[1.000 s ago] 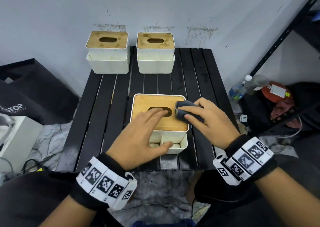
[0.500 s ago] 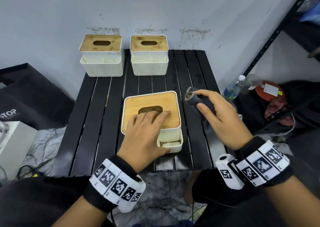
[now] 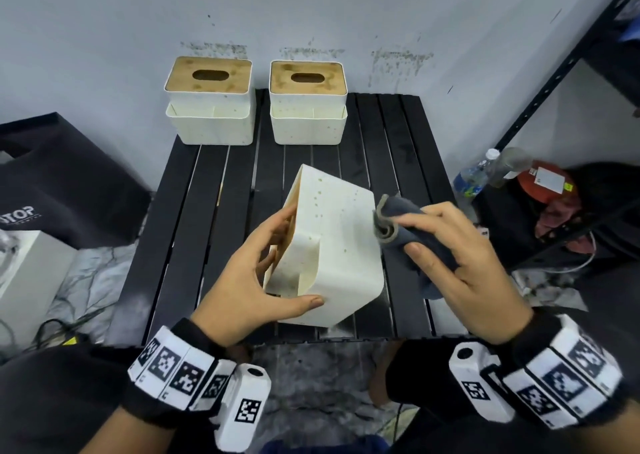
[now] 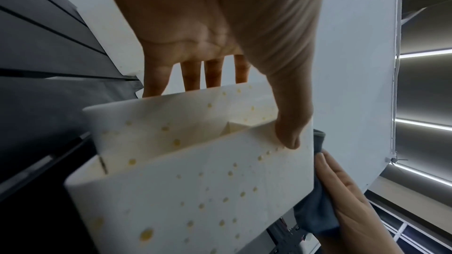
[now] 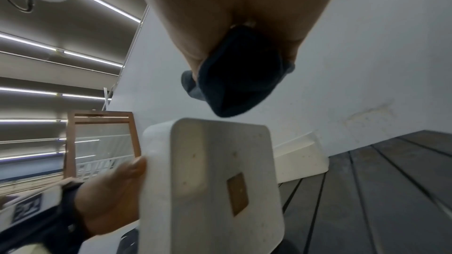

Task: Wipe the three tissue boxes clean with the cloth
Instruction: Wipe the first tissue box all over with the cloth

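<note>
- Since half a second earlier, the near cream plastic tissue box with a wooden lid point(image 3: 332, 245) had been tipped up off its base onto its side, its lid now facing left, and the cloth hand had come in against its right wall.
- Black slatted table point(image 3: 408, 148) carried all three boxes; the tipped one was held at its near middle.
- Two upright cream tissue boxes with slotted wooden lids, one far left point(image 3: 211, 107) and one far right point(image 3: 308, 103), stood side by side against the wall.
- Left hand point(image 3: 256, 280) gripped the tipped box, fingers on the lid side, thumb across its near face.
- Right hand point(image 3: 457, 263) pinched a folded dark grey cloth point(image 3: 398, 225), which touched the box's right side.
</note>
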